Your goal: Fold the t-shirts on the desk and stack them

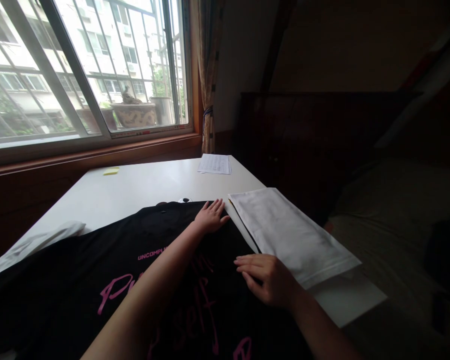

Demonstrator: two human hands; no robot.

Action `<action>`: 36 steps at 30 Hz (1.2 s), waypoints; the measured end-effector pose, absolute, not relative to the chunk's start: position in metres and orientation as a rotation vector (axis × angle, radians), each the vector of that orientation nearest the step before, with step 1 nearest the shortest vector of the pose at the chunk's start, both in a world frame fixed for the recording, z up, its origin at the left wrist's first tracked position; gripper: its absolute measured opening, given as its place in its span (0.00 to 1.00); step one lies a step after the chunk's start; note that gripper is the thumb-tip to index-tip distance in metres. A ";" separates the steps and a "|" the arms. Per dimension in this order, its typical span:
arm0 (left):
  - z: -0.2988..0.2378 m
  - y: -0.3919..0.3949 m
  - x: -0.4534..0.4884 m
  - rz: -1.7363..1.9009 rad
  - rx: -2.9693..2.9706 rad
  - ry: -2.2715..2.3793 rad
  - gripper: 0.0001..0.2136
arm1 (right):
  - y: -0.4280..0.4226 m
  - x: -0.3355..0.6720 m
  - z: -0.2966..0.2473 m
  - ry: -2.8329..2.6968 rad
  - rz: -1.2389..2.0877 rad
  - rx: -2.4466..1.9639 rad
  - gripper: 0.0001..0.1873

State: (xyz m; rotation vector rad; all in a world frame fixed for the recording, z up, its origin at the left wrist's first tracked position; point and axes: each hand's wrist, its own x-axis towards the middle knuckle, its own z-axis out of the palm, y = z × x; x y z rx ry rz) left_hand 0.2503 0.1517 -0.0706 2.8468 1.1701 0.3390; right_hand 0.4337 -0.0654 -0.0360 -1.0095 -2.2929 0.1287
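Observation:
A black T-shirt (pixel 78 280) with pink lettering lies spread flat on a white table (pixel 142 187). My left hand (pixel 211 216) reaches across it and rests flat, fingers stretched out, on the shirt's far right corner. My right hand (pixel 264 276) lies lower on the shirt's right edge, fingers together and pressed down on the fabric. Just right of both hands lies a folded white garment (pixel 292 232), its long edge beside the black shirt.
A sheet of printed paper (pixel 214 163) and a yellow sticky pad (pixel 111 171) lie at the table's far edge below a barred window (pixel 82 70). White cloth (pixel 33 242) pokes out at the left. A dark bed (pixel 397 235) stands to the right.

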 end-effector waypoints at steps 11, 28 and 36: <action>-0.058 0.131 0.250 0.473 2.924 1.113 0.29 | -0.066 0.444 -0.030 -1.933 0.006 -1.100 0.12; -0.058 0.049 0.251 0.283 2.956 0.624 0.31 | -0.064 0.457 -0.035 -1.551 0.109 -1.300 0.19; -0.058 0.087 0.237 0.252 2.951 0.832 0.29 | -0.064 0.455 -0.033 -1.875 0.106 -1.140 0.12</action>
